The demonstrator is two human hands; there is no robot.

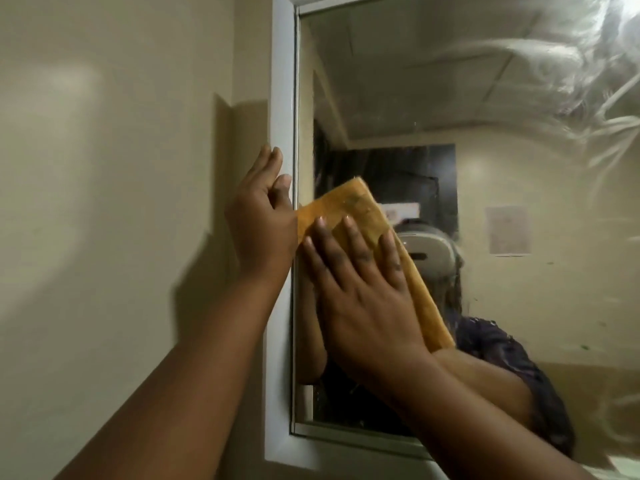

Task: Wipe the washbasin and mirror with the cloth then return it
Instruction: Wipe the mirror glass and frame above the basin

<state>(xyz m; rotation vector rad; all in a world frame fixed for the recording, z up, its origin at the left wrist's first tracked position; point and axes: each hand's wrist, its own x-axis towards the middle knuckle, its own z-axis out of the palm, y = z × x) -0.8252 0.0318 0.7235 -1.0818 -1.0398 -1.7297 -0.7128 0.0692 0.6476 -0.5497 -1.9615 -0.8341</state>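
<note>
Nearest the camera, two bare forearms rise from the bottom edge toward the mirror [467, 98], which serves as the landmark here. The right hand [363, 292] lies flat against the lower left part of the mirror glass, palm down, its fingers [353, 237] spread fairly wide and pressing on the cloth [363, 209] rather than curling around it. The cloth is orange-yellow, folded into a long strip, and sits flat on the glass under that hand; it runs diagonally from the mirror's left edge up past the fingertips and then down along the thumb side of the hand toward the wrist.

Just left of the cloth, the left hand [263, 223] rests on the white frame [282, 98] at the mirror's left side. Its fingers are straight and close together, pointing up along the frame, with the thumb lying against the frame's inner edge beside the glass. It grips nothing.

Left of the frame is a plain cream wall [104, 168], where the left arm casts a shadow.

On the glass itself, the upper right area carries pale, streaky smears [571, 64]. Farther in, the reflection shows the person's arms and dark patterned clothing, a cream back wall with a dark opening in it, a sheet of paper [508, 230] fixed to that wall, and a panelled ceiling.
</note>
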